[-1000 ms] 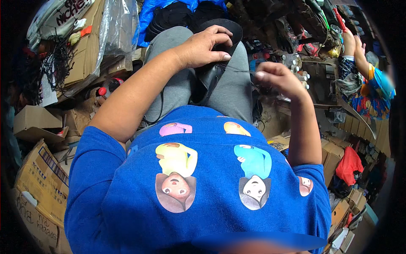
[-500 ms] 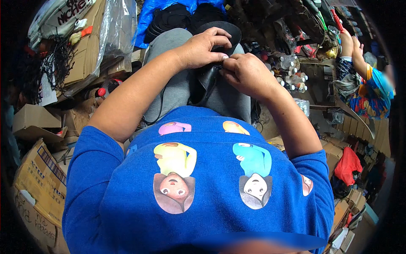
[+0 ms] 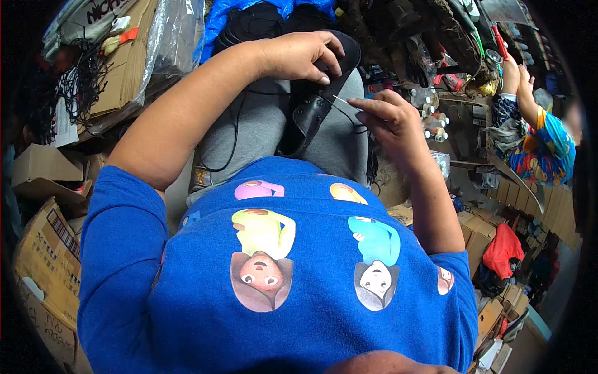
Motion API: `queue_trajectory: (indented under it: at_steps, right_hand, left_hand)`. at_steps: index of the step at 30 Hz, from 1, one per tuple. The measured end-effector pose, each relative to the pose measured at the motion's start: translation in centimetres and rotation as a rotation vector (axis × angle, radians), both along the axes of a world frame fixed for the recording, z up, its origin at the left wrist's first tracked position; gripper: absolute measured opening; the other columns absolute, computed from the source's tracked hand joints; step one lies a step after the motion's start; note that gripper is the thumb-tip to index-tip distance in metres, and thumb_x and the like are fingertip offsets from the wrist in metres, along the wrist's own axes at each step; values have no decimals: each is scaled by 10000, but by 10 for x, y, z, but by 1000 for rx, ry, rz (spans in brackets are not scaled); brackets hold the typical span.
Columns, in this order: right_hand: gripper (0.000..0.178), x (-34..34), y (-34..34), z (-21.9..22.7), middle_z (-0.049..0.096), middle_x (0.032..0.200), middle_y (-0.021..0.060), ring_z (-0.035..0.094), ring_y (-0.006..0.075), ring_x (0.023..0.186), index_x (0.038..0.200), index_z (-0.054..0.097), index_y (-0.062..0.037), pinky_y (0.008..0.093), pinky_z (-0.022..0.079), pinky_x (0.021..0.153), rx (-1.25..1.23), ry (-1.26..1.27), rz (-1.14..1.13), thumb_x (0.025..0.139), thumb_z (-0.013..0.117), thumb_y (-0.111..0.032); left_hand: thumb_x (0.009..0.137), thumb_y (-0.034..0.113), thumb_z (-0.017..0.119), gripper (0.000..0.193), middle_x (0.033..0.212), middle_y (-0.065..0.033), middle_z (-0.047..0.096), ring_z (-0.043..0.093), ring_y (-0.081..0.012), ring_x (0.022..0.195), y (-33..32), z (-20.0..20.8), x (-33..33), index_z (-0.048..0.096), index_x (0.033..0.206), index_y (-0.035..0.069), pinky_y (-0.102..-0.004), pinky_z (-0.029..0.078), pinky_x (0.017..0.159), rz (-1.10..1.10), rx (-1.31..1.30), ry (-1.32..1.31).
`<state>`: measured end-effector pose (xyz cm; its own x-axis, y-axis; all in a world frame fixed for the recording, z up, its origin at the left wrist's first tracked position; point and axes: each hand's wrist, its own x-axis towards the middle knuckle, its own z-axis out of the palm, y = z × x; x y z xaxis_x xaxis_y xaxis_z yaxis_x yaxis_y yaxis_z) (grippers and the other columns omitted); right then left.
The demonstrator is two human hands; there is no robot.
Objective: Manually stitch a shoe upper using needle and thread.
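Note:
A black leather shoe (image 3: 306,119) with eyelets rests between my grey-trousered knees, its rounded front pointing away from me. My left hand (image 3: 302,57) lies over its far part, fingers curled round the edge; the palm side is hidden. Just right of the shoe, my right hand (image 3: 393,121) pinches a thin, pale, needle-like piece (image 3: 340,100) whose tip points at the eyelets. A black lace (image 3: 346,115) runs from the eyelets toward the right hand's fingers. Another dark cord (image 3: 235,140) loops over my left thigh.
Stacked black round-edged pieces (image 3: 252,28) lie on a blue sheet beyond my knees. Cardboard boxes (image 3: 47,171) and plastic-covered card (image 3: 128,68) crowd the left. Small bottles (image 3: 436,118) stand at right, near another person's hands (image 3: 518,81) holding a red-handled tool (image 3: 499,40).
My right hand has pulled away from the shoe to the right, and the pale needle-like piece and lace now show. My left hand has shifted slightly, still on the shoe.

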<state>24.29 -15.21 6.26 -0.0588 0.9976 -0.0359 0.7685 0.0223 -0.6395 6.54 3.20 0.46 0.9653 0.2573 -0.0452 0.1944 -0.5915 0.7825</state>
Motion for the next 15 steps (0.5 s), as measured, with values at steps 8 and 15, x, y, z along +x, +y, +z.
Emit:
queue_trajectory:
  at_steps: [8, 15]
  right_hand:
    - [241, -10, 23, -7, 612, 808, 129, 636, 296, 725, 1005, 756, -134, 387, 514, 660, -13, -143, 49, 785, 686, -67]
    - [231, -19, 33, 6, 620, 805, 134, 653, 308, 760, 994, 755, -122, 397, 532, 694, -46, -341, 93, 782, 674, -79]
  left_hand:
    - [823, 153, 740, 268, 1140, -80, 503, 556, -225, 1063, 6, 10, -6, 742, 1085, 97, -313, 460, 966, -2, -65, 82]
    - [830, 134, 729, 278, 1091, -81, 500, 567, -217, 1015, 11, 9, -6, 735, 1103, 85, -293, 466, 915, -42, -40, 109]
